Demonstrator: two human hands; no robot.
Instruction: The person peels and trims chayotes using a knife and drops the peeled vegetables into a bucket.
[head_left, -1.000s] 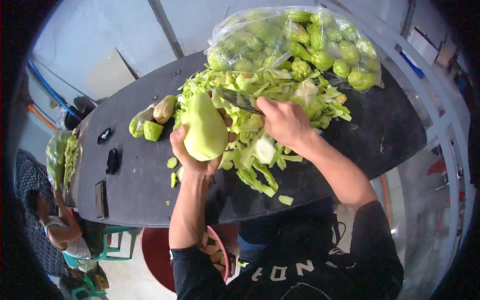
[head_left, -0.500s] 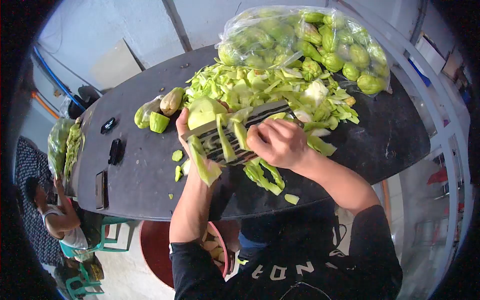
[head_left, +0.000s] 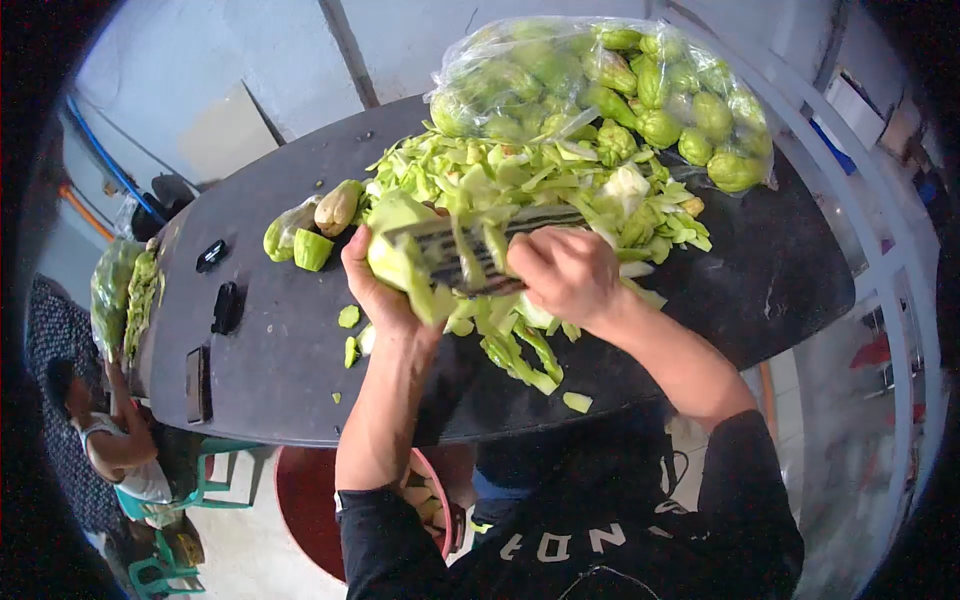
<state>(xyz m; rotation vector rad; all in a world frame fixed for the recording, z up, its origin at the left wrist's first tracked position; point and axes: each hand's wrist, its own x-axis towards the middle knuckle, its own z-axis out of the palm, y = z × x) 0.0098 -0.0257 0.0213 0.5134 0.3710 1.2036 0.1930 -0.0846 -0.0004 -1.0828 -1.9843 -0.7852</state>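
My left hand (head_left: 385, 300) is wrapped round a pale green chayote (head_left: 393, 250), held above the dark table. My right hand (head_left: 568, 268) grips the end of a wide blade (head_left: 435, 258), which lies against the chayote. Strips of peel cling to the blade's face, and its outline is blurred. Behind both hands is a heap of green peelings (head_left: 450, 170). More peel strips (head_left: 525, 350) lie on the table below the blade. Left of my left hand are a cut green piece (head_left: 313, 249) and a pale chayote (head_left: 338, 207).
A clear plastic bag of chayotes (head_left: 600, 85) stands at the table's back. Black objects (head_left: 227, 307) lie on the dark table (head_left: 280, 370) at left. Below the front edge is a red tub (head_left: 310, 510) with pale pieces. Another person (head_left: 125, 450) sits at far left.
The blade has shifted along the chayote, uncovering more of its left side. My left hand has turned slightly. The view has moved a little.
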